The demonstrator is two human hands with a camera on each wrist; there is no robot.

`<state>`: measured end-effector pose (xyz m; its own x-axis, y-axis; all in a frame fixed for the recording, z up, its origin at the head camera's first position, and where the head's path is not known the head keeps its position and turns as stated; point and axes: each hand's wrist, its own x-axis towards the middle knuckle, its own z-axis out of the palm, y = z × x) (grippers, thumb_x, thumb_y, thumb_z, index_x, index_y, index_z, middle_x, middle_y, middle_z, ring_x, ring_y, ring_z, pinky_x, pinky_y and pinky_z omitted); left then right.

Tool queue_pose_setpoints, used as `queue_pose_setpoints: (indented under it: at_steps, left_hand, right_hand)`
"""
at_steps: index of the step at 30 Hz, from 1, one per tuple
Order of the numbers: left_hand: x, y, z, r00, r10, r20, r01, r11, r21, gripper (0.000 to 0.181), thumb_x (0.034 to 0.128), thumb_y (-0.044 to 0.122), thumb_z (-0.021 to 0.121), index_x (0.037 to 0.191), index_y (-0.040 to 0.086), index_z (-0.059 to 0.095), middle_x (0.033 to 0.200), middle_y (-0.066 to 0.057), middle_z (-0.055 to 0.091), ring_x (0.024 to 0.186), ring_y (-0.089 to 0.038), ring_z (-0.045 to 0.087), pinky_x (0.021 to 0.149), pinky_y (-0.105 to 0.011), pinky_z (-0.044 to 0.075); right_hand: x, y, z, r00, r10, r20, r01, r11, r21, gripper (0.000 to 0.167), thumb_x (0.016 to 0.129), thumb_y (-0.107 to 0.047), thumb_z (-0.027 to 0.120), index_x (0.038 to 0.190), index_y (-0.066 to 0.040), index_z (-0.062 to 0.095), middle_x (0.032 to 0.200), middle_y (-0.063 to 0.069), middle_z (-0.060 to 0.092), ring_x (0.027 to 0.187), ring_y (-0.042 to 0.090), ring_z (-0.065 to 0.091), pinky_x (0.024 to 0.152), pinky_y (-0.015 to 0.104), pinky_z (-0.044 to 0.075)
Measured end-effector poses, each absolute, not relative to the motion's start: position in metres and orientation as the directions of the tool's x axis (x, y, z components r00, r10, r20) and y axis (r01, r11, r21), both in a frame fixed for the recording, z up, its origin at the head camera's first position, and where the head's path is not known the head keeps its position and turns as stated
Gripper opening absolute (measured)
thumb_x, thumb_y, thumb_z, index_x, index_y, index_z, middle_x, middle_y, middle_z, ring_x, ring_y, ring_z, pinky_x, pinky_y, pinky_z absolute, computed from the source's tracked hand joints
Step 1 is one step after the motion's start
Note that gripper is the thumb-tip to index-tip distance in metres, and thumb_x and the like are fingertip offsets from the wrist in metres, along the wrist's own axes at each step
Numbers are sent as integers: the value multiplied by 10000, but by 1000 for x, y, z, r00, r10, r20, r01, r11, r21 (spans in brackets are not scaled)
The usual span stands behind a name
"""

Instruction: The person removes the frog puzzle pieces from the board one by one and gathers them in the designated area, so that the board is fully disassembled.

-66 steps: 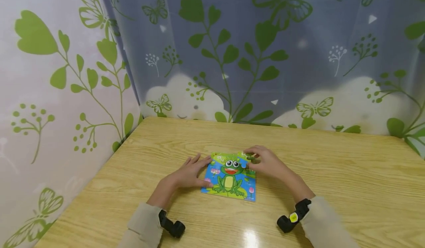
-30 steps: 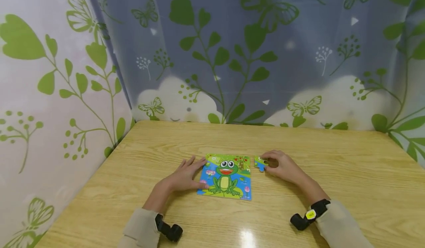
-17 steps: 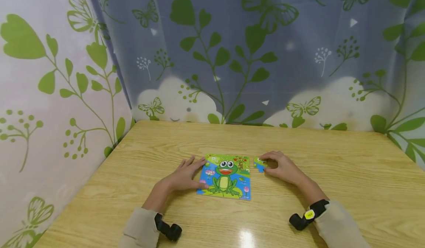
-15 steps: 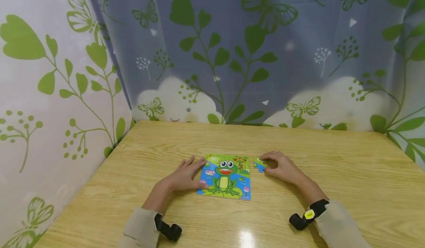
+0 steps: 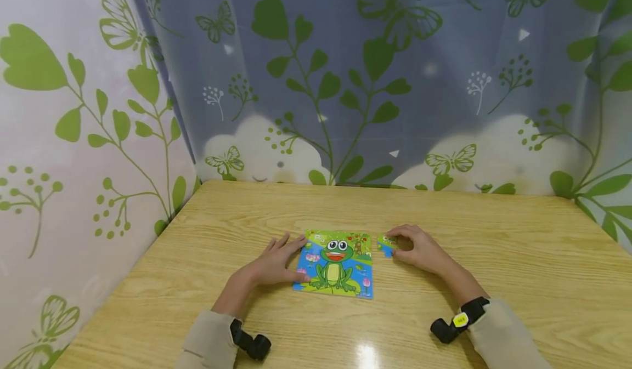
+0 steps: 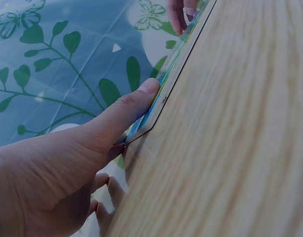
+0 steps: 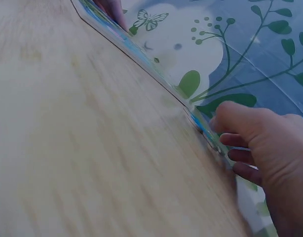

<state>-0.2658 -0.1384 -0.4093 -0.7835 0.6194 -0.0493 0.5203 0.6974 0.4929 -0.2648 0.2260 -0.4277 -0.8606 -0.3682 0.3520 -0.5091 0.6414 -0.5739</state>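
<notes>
In the head view a square frog puzzle [image 5: 333, 270] lies flat on the table. My left hand [image 5: 271, 260] rests at its left side with fingers spread, the thumb lying on the lower left part of the picture. The left wrist view shows that thumb [image 6: 136, 96] on the puzzle's edge. Just right of the puzzle, a small gap away, sits a loose green and blue puzzle piece [image 5: 385, 243] with a tab pointing down. My right hand [image 5: 419, 249] pinches this piece between thumb and fingers; part of it is hidden beneath them.
A wood-grain table [image 5: 316, 330] carries everything. Behind it hangs a blue curtain [image 5: 316, 84] with leaves and butterflies, and a pale printed curtain [image 5: 99, 193] borders the left side. Each wrist wears a black camera [image 5: 254, 342].
My right hand has moved right from the puzzle's upper right corner with the piece, then turned it slightly. Over the last half second nothing visibly moves. My left hand stays on the puzzle.
</notes>
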Motion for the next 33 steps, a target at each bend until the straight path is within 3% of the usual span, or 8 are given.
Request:
queue_pose_setpoints:
  at_steps: [7, 14, 20, 26, 33]
  left_hand:
    - [-265, -138, -409, -786, 615, -54, 517, 703, 489, 894, 782, 552, 644, 1465, 128, 253, 1503, -32, 189, 1370, -297, 11, 1071, -465, -40]
    - [-266, -137, -409, -779, 625, -50, 529, 697, 484, 894, 786, 554, 638, 1462, 111, 257, 1503, -51, 190, 1367, -317, 14, 1068, -481, -36]
    - [-266, -135, -411, -778, 626, -58, 526, 699, 485, 893, 787, 568, 627, 1464, 118, 256, 1504, -43, 187, 1367, -314, 13, 1067, -484, -33]
    - [-267, -136, -412, -784, 618, -57, 518, 702, 489, 892, 783, 571, 629, 1464, 133, 256, 1504, -23, 189, 1369, -301, 11, 1070, -472, -34]
    - [-267, -139, -409, -785, 617, -54, 515, 698, 497, 890, 784, 565, 632, 1463, 128, 259, 1503, -32, 193, 1368, -307, 13, 1070, -472, -36]
  right_hand:
    - [-263, 197, -409, -856, -384, 347, -517, 624, -586, 259, 831, -85, 662, 1084, -29, 648, 1113, 117, 585, 1016, 312, 536, 827, 441, 459]
    - [-270, 153, -404, -862, -429, 269, -495, 602, -626, 228, 852, -112, 650, 1066, -35, 652, 1083, 92, 587, 967, 287, 543, 793, 409, 471]
    - [-278, 125, -411, -884, -403, 236, -464, 703, -538, 206, 847, -163, 658, 1032, -75, 672, 1082, 64, 581, 1034, 268, 493, 867, 426, 421]
    - [-281, 108, -415, -902, -316, 293, -420, 799, -431, 133, 818, -143, 644, 943, -110, 674, 980, 40, 556, 947, 256, 491, 826, 407, 419]
    - [-282, 101, -420, -899, -272, 344, -408, 806, -429, 107, 819, -118, 639, 922, -115, 669, 952, 30, 547, 910, 240, 474, 805, 403, 400]
